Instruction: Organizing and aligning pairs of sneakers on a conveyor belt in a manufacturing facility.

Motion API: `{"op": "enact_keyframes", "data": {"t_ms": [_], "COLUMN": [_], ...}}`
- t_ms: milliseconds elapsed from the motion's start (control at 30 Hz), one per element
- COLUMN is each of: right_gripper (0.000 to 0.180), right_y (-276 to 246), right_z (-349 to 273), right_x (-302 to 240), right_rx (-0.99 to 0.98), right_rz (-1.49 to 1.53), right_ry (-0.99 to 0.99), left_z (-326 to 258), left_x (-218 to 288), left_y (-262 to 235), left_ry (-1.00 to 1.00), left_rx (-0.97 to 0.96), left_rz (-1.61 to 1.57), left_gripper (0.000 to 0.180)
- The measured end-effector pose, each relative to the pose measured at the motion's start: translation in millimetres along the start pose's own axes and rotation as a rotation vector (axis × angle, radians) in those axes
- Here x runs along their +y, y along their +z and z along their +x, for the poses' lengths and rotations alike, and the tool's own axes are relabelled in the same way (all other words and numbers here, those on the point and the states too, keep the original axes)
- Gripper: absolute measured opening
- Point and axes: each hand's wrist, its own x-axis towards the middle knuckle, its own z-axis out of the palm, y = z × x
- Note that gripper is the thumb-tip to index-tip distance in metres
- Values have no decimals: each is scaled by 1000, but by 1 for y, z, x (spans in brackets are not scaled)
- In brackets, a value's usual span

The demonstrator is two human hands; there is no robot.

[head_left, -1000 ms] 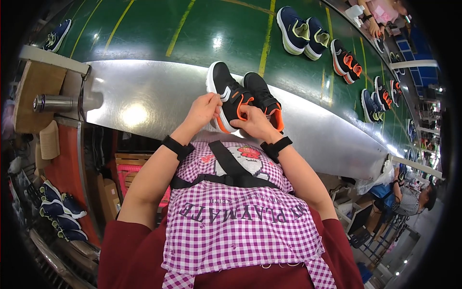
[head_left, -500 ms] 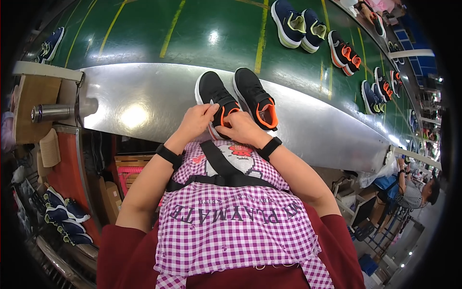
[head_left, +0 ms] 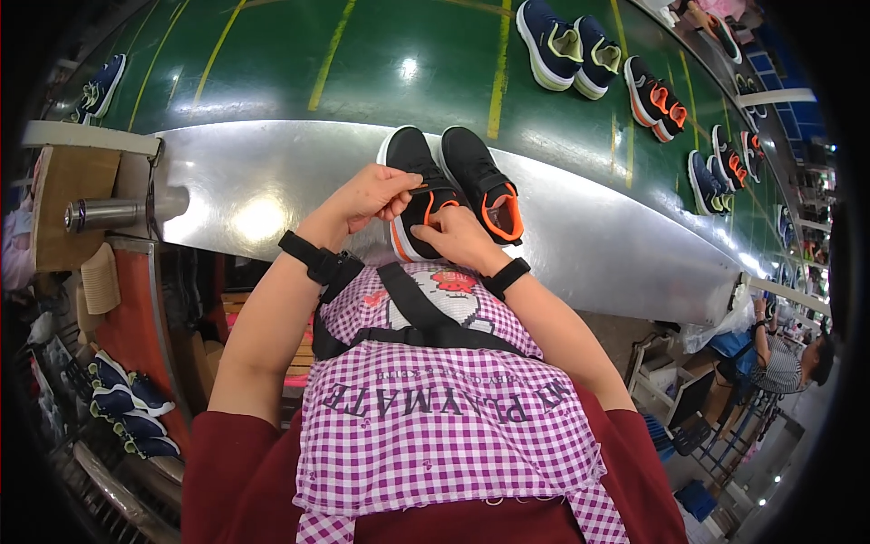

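A pair of black sneakers with orange linings stands on the metal ledge in front of me, toes pointing away. My left hand (head_left: 372,192) is closed in a pinch on the strap of the left sneaker (head_left: 407,154), at its left side. The strap's end looks lifted. At the same sneaker's opening, my right hand (head_left: 459,238) grips the collar, its fingertips partly hidden inside. The right sneaker (head_left: 469,163) stands close beside it, untouched, with its strap lying across the top.
Beyond the metal ledge (head_left: 272,168) runs a green surface (head_left: 408,45) with yellow lines. On it stand navy sneakers (head_left: 549,50), black-orange sneakers (head_left: 645,95) and other pairs. A metal cylinder (head_left: 109,215) juts out at left. More shoes (head_left: 136,408) sit low left. A person (head_left: 781,363) is far right.
My left hand has moved up and slightly left, drawing the strap's end away from the sneaker. My right hand stays at the opening, shifted slightly.
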Motion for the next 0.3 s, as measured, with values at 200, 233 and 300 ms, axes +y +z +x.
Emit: {"op": "enact_keyframes", "data": {"t_ms": [200,233,300], "right_gripper": [37,37,37], "right_y": [-1,0,2], "right_z": [-4,-3,-3], "right_x": [7,11,13], "right_rx": [-20,-24,12], "right_rz": [98,97,83], "right_ry": [30,27,32], "left_z": [-1,-2,-3], "left_x": [-11,-12,-18], "left_y": [4,5,5], "left_ry": [8,9,-4], "left_rx": [-64,-59,-72], "left_rz": [18,17,43], "left_gripper": [29,29,27]}}
